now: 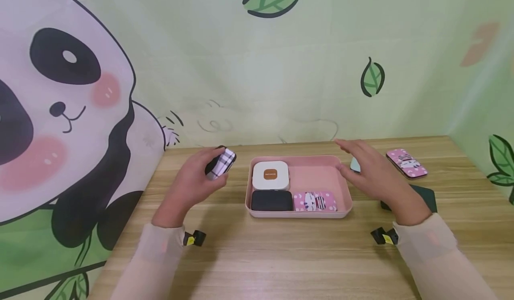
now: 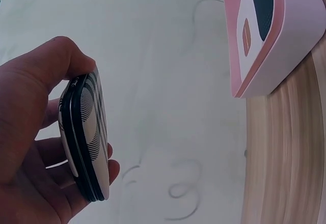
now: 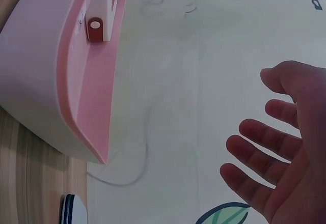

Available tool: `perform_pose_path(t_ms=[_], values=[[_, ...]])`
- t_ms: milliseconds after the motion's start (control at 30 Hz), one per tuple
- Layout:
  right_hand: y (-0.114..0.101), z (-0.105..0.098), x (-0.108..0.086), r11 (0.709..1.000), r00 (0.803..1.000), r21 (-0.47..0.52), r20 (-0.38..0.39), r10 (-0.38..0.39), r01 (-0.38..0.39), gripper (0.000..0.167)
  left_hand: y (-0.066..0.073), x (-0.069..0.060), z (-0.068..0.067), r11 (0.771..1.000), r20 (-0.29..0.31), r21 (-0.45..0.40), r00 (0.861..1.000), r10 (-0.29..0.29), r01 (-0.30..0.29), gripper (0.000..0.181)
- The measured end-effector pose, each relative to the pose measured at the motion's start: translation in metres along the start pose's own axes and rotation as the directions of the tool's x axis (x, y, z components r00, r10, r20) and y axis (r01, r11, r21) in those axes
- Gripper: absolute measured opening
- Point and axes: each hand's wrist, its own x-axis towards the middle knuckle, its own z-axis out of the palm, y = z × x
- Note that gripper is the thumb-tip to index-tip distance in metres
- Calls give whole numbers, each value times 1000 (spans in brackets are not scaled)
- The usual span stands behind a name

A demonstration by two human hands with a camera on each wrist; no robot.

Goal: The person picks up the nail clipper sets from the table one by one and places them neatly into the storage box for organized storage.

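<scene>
My left hand (image 1: 196,179) grips a small black-edged case with a plaid face (image 1: 222,164), raised left of the pink tray. In the left wrist view the thumb presses the top edge of the plaid case (image 2: 97,132) and fingers curl behind it. My right hand (image 1: 371,175) hovers by the tray's right end, fingers spread, holding nothing; the right wrist view shows its palm (image 3: 300,173) bare. Inside the pink tray (image 1: 299,214) lie a white square case (image 1: 271,181) with a brown label, a black case (image 1: 271,200) and a pink cartoon case (image 1: 321,202).
Right of the tray, a second pink cartoon case (image 1: 407,163) lies on the wooden table (image 1: 289,260). A dark green case (image 1: 427,197) is partly covered by my right wrist, and a pale blue case (image 1: 355,165) by my right hand. A panda-print backdrop (image 1: 241,68) stands behind.
</scene>
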Motion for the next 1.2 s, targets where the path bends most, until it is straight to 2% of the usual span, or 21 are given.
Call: perform_pose_path(t_ms=[200, 400, 633, 967, 1200], values=[[2, 2, 1, 997, 996, -1, 48, 78, -78, 60, 6, 1, 3, 1000, 14, -10, 1000, 26, -26, 64], [9, 5, 1, 992, 990, 6, 72, 124, -125, 61, 13, 3, 10, 999, 30, -23, 999, 35, -34, 64], [18, 7, 1, 982, 975, 9, 121, 188, -190, 63, 23, 8, 16, 997, 41, -27, 997, 68, -67, 64], [30, 15, 0, 976, 959, 8, 185, 213, -218, 65, 27, 8, 23, 994, 39, -6, 993, 108, -108, 63], [36, 23, 1, 964, 944, 64, 228, 238, -258, 68, 28, 6, 23, 994, 33, -1, 994, 106, -106, 63]])
